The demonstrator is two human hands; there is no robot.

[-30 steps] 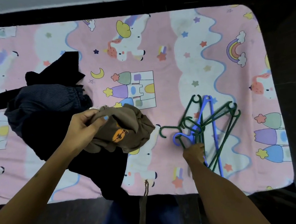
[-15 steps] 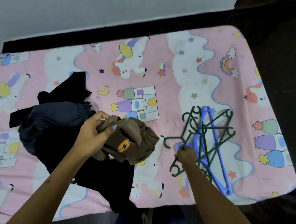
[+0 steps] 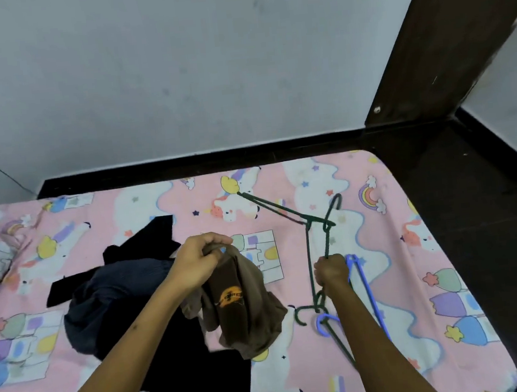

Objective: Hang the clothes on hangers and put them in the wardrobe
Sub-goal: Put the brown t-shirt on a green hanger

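My left hand [image 3: 195, 262] grips a brown garment [image 3: 245, 304] with an orange print, which hangs above the bed. My right hand [image 3: 331, 272] is closed on a dark green hanger [image 3: 305, 219] lifted off the bed, its hook up at the right. A blue hanger [image 3: 365, 283] and other green hangers [image 3: 312, 310] lie tangled under and beside this hand. A heap of dark clothes [image 3: 119, 307] lies on the bed to the left of the brown garment.
The bed has a pink cartoon-print sheet [image 3: 416, 275]. A dark bed frame [image 3: 185, 166] runs along the grey wall. A dark wooden panel [image 3: 444, 35] rises at the back right.
My right hand has raised a green hanger up off the pile. My left hand has lifted the brown garment higher. The view has tilted up toward the wall.
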